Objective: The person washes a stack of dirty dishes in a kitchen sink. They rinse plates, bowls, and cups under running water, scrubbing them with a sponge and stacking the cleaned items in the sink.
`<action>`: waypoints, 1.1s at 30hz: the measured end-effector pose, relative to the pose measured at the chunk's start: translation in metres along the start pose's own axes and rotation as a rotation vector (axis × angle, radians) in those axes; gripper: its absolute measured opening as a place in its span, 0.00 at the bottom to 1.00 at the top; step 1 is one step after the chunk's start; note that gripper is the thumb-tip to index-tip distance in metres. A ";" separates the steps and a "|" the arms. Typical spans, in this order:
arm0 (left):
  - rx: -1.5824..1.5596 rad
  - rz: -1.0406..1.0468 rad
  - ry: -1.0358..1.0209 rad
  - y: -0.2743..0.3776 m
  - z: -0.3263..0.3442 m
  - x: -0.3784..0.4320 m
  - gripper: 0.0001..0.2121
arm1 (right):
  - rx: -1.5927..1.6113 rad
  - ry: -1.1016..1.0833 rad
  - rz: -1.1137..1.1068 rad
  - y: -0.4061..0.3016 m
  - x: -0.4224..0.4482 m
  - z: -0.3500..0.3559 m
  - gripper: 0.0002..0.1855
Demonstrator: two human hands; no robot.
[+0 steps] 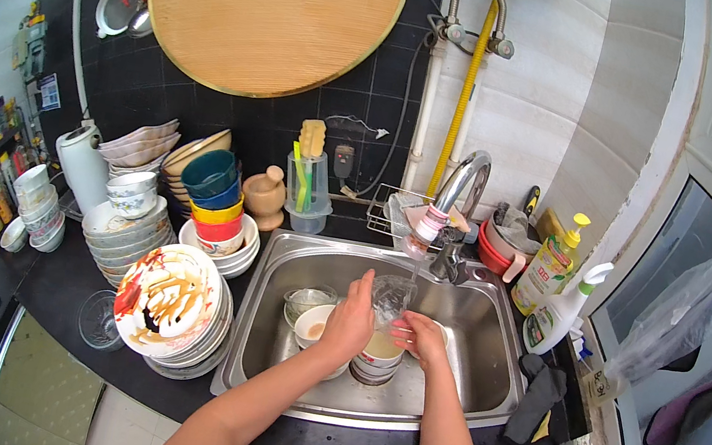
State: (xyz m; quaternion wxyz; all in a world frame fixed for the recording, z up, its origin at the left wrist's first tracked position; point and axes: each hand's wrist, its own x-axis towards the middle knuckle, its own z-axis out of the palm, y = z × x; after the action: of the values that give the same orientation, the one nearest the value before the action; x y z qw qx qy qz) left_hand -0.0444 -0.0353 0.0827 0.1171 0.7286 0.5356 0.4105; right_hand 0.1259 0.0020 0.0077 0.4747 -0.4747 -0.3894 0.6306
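Observation:
A clear glass bowl (392, 297) is tilted between my two hands under the faucet (463, 184), with a thin stream of water running beside it. My left hand (352, 320) holds its left side with fingers pointing up. My right hand (423, 339) grips the lower right of the bowl. Below them in the steel sink (475, 374) stands a stack of small bowls (375, 365), the top one holding cloudy liquid. Left of that stack are a white bowl (310, 324) with brownish residue and another glass bowl (309, 299); my left forearm partly covers the white one.
Left of the sink stand stacked soiled plates (169, 298), bowls (124, 228), coloured cups (217, 214) and a wooden mortar (264, 197). A glass bowl (102, 318) sits near the counter edge. To the right are a soap pump bottle (547, 270), a spray bottle (561, 318) and dark gloves (534, 397).

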 end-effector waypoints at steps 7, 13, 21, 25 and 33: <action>0.369 0.206 -0.055 -0.001 -0.041 -0.004 0.26 | -0.179 0.068 -0.132 0.012 0.008 -0.003 0.14; 0.491 0.233 -0.109 -0.002 -0.080 -0.002 0.26 | -0.241 0.108 -0.241 0.016 0.010 -0.003 0.12; 0.036 0.077 0.203 -0.036 -0.171 -0.003 0.14 | -0.312 0.136 -0.296 0.019 0.009 -0.003 0.11; -0.215 -0.220 0.227 -0.066 -0.251 -0.024 0.15 | -0.324 0.135 -0.302 0.022 0.011 -0.009 0.11; -0.274 -0.699 0.515 -0.133 -0.379 -0.131 0.15 | -0.361 0.122 -0.310 0.026 0.013 -0.007 0.11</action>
State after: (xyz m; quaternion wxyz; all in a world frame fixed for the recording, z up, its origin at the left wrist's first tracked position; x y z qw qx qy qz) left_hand -0.4214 -0.1996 0.1803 0.2070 0.3559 0.7017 0.5815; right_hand 0.1257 0.0089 -0.0214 0.4960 -0.5236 -0.5347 0.4405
